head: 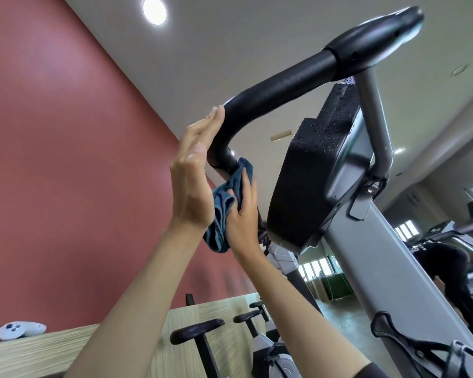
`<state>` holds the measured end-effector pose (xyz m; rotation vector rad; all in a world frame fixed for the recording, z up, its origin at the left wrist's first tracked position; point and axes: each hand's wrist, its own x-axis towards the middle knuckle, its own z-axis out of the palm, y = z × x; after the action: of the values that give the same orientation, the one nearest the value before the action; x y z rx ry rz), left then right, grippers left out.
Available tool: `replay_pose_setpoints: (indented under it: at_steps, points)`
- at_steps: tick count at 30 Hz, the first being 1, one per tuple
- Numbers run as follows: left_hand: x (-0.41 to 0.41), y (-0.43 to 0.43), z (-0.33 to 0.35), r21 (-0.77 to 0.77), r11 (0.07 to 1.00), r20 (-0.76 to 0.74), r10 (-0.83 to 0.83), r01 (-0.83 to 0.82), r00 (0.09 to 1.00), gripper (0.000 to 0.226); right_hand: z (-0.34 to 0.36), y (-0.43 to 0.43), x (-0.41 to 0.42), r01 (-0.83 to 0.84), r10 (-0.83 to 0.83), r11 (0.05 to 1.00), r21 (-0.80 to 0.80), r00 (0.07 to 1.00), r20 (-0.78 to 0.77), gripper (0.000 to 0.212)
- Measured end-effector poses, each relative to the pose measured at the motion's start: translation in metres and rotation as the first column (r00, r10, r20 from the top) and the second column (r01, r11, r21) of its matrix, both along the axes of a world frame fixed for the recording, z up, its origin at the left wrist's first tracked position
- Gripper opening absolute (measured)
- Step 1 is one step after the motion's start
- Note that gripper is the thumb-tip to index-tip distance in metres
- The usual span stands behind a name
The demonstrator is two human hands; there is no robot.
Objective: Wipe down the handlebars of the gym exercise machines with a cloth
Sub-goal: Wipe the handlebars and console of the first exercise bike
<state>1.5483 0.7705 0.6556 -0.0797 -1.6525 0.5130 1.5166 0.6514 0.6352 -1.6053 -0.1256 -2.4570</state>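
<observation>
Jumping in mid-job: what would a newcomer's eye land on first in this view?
The black handlebar sweeps across the upper middle, seen from below, with the left hand laid flat against its bend. Just under that, the right hand grips a blue cloth wrapped on the bar's lower end. A dark red wall fills the left side.
</observation>
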Motion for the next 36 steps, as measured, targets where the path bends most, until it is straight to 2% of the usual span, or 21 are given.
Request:
replay_pose_setpoints:
  at_steps: [5, 8, 12, 17, 20, 23, 26, 31, 36]
  points:
    - [0.003, -0.004, 0.001, 0.012, 1.000, 0.025, 0.021, -0.022, 0.999, 0.057, -0.032, -0.003, -0.004, 0.101, -0.088, 0.986, 0.131, 0.991, -0.104, 0.051]
    - [0.004, -0.005, 0.001, -0.006, 0.998, 0.022, 0.055, -0.055, 0.998, 0.047, -0.057, -0.002, -0.006, 0.157, -0.140, 0.979, 0.129, 0.982, -0.130, 0.050]
    - [0.003, -0.002, -0.002, -0.092, 0.991, 0.005, 0.095, -0.094, 0.995, 0.054, -0.080, 0.010, -0.019, 0.198, -0.186, 0.975, 0.103, 0.976, -0.115, 0.049]
    - [-0.004, -0.010, -0.018, -0.200, 0.979, -0.151, 0.017, -0.048, 0.988, 0.048, -0.109, 0.039, -0.053, 0.200, -0.192, 0.976, 0.083, 0.977, -0.094, 0.047]
    - [-0.014, -0.025, -0.032, -0.170, 0.985, -0.214, -0.067, 0.030, 0.975, 0.045, -0.121, 0.054, -0.080, 0.311, -0.305, 0.949, 0.054, 0.948, -0.085, 0.046]
    - [-0.037, -0.039, -0.050, -0.159, 0.985, -0.209, -0.094, 0.061, 0.973, 0.040, -0.130, 0.064, -0.116, 0.432, -0.428, 0.899, 0.072, 0.901, -0.066, 0.048]
    - [-0.075, -0.047, -0.074, -0.108, 0.984, -0.139, -0.159, 0.145, 0.977, 0.037, -0.142, 0.076, -0.159, 0.586, -0.579, 0.795, 0.157, 0.810, -0.092, 0.049]
    - [-0.153, -0.043, -0.120, 0.120, 0.921, -0.032, -0.368, 0.370, 0.929, 0.037, -0.164, 0.125, -0.225, 0.771, -0.751, 0.570, 0.286, 0.629, -0.199, 0.042]
    - [-0.230, -0.021, -0.172, 0.417, 0.748, -0.001, -0.568, 0.517, 0.823, 0.041, -0.204, 0.184, -0.286, 0.899, -0.847, 0.187, 0.396, 0.352, -0.399, 0.040]
